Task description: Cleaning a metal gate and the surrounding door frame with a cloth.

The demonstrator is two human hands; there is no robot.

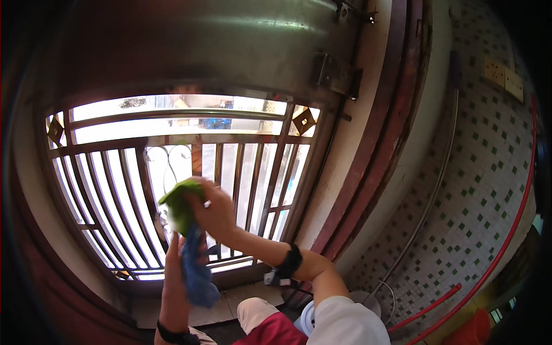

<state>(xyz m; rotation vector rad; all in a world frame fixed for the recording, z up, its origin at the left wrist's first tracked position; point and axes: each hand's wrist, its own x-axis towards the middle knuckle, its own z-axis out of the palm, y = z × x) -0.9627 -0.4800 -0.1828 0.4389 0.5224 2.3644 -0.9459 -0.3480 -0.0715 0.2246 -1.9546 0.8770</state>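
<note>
My right hand [215, 213] is closed on a green cloth [184, 206], raised in front of the barred lower part of a metal door [271, 181]. Motion blurs the cloth's lower left edge. Just below it hangs a crumpled blue cloth [196, 276], with my left hand [174, 258] upright along its left side and fingertips showing at its right. The upper end of the blue cloth meets the green one; their exact contact is blurred. Black bands circle both forearms.
The door's solid upper panel carries a lock [323, 69] at right. A dark red door frame [366, 177] runs beside a tiled wall [474, 164] with a socket plate [502, 79]. Along the wall are a long pole [444, 172], a red pipe [509, 241], a white bucket [305, 319] and a red bucket [470, 330].
</note>
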